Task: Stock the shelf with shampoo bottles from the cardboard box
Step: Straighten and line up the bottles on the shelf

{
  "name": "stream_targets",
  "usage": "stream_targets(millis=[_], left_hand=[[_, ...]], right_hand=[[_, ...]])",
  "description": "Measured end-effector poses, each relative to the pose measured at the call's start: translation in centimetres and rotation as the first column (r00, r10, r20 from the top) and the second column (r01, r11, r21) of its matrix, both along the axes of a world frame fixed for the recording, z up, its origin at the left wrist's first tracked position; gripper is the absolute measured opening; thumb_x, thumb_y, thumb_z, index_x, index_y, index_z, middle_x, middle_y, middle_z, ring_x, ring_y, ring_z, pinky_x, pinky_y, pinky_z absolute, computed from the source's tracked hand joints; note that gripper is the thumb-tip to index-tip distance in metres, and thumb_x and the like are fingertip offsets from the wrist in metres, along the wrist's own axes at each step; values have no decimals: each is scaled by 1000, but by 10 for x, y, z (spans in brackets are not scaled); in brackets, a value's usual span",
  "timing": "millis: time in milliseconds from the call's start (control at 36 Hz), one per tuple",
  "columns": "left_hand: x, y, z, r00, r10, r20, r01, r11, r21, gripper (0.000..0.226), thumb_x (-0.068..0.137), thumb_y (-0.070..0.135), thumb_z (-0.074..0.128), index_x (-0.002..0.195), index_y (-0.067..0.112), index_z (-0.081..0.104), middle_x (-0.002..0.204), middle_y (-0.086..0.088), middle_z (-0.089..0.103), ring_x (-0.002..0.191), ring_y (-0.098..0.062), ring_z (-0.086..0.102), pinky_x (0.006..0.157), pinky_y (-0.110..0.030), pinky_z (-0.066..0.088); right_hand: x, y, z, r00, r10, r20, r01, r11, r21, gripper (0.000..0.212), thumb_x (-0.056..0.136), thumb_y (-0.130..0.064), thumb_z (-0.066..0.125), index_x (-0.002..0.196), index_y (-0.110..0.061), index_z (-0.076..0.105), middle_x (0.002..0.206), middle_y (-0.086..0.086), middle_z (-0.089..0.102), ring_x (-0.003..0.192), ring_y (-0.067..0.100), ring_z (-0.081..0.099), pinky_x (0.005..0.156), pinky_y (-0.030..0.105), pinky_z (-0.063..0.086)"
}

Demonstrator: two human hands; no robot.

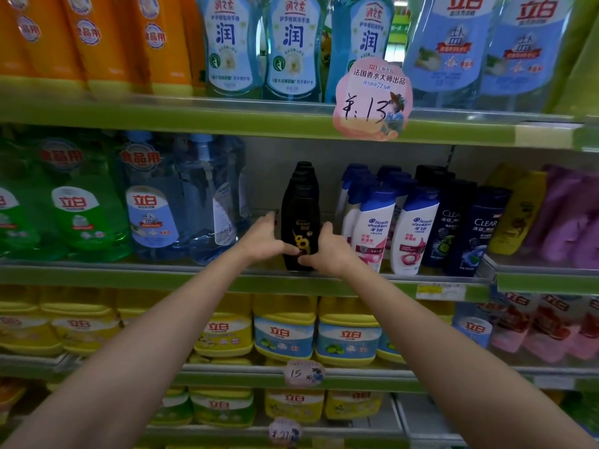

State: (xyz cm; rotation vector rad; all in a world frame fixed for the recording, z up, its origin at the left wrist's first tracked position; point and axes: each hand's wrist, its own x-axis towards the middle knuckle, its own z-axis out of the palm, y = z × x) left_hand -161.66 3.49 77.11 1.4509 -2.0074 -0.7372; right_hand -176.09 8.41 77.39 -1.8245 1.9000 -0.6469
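Rear black bottles [304, 171] mostly hidden, orange bottles [81, 43] cropped at top

Rejoice: black bottle [299, 218] | head&shoulders: white bottles [372, 228] | CLEAR: navy bottles [483, 228] | ¥13: pink tag [372, 98]

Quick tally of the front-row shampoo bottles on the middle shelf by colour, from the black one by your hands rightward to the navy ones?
Black bottle, front one, between the hands: 1
White bottles: 2
Navy bottles: 2
Total: 5
More stand behind each; those rows cannot be counted fully.
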Motion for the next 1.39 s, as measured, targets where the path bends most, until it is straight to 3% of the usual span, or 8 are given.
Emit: stream_targets(millis=[139,472,722,917,1111,1250,1333,1389], left_hand=[[0,-1,-6,999,-31,41,23,980,198,108,75,17,77,150,10,-1,156,-13,15,142,-27,21,115,-39,24],[-4,-7,-9,996,-90,-28,94,968,232,87,76,3,72,146,15,21,142,-9,43,131,-23,40,111,-39,32],[-3,-9,-14,992,-113,-47,120,971,208,75,83,4,66,146,15,26,143,-8,43,132,-22,39,109,-33,30],[2,-13,-10,969,-93,-228,132,978,163,75,84,28,69,145,14,28,147,-6,38,132,-21,40,110,-42,34],[3,-13,-6,968,-138,-211,171,975,144,73,85,30,67,145,14,28,147,-6,38,133,-21,39,110,-37,32],[4,-12,5,804,-69,-590,277,922,270,104,64,72,66,143,13,35,144,-7,43,133,-24,40,112,-53,26],[-6,-12,9,698,-7,-716,252,939,236,69,82,65,47,135,21,49,136,-4,52,127,-21,46,110,-49,29],[-14,-11,10,638,-26,-770,283,937,204,44,88,47,52,118,17,59,118,-4,62,112,-19,56,99,-38,42]], right_hand=[[0,-10,-2,987,-22,159,4,993,114,88,83,-3,63,149,-11,6,141,16,41,130,32,42,103,41,40],[3,-26,-17,928,-20,371,-28,992,121,68,82,9,53,142,-12,30,128,14,52,118,28,49,97,38,45],[4,-25,-20,927,-12,375,-32,993,110,83,78,5,64,147,-13,21,135,13,48,129,28,42,109,44,35],[6,-27,-22,908,-16,418,-26,995,95,90,80,-2,68,149,-15,13,138,12,46,128,28,44,106,40,39],[6,-26,-16,891,-4,454,-44,995,95,84,80,-1,66,147,-13,17,135,12,47,125,28,46,100,37,40],[6,-20,-7,695,27,718,-65,998,25,74,69,-6,59,137,-13,29,125,11,49,119,28,46,101,41,38],[10,-19,0,646,46,762,-52,999,-16,76,60,-11,57,132,-12,32,125,13,48,117,28,46,101,43,39],[11,-20,4,664,72,745,-67,997,-36,64,70,-4,56,128,-14,32,123,13,49,116,28,47,101,44,40]])
